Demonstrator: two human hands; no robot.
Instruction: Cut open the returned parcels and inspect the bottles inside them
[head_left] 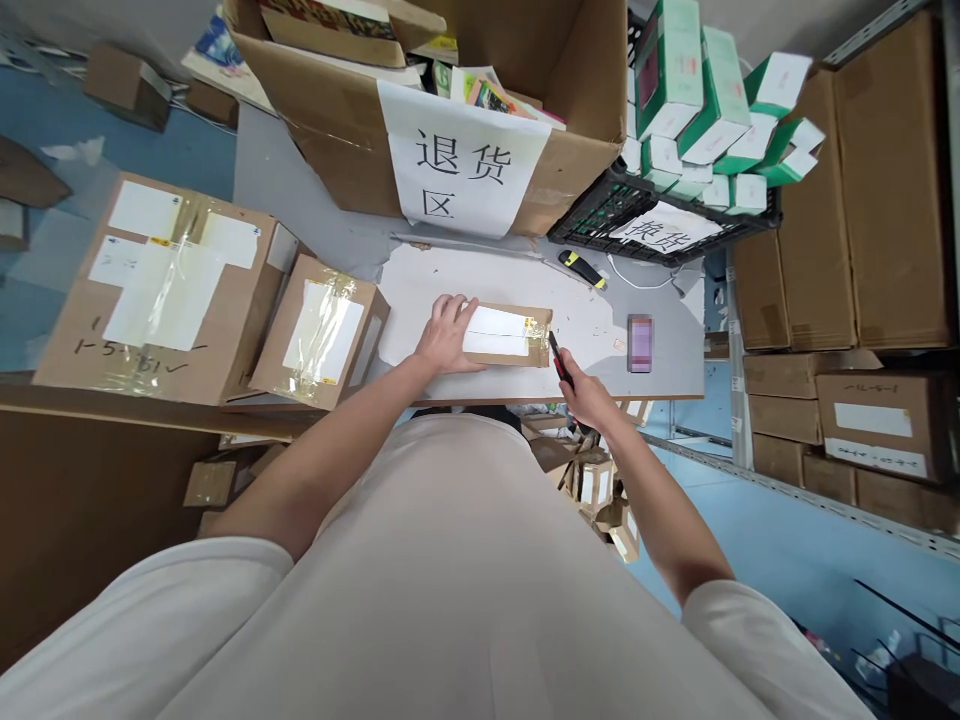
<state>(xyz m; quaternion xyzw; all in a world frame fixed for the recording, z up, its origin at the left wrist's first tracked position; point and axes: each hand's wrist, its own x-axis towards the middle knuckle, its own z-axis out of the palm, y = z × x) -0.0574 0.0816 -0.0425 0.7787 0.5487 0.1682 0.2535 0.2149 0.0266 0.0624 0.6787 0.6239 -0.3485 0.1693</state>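
Note:
A small brown cardboard box [496, 332], with a white label and clear tape, lies flat on the table in front of me. My left hand [448, 337] grips its left end, thumb on the near side and fingers over the far edge. My right hand [589, 398] is closed around a black and red box cutter [558, 362]. The cutter's tip is at the taped right end of the box; whether it cuts into the tape is too small to tell. A purple-screened phone [640, 344] lies to the right of that hand.
Two taped cartons, a large one [142, 300] and a smaller one [322, 330], stand at the left. Behind are an open carton [330, 150] of books and a black crate [592, 215] of green-white boxes. A yellow-black cutter [582, 269] lies nearby. Shelved cartons [870, 425] stand right.

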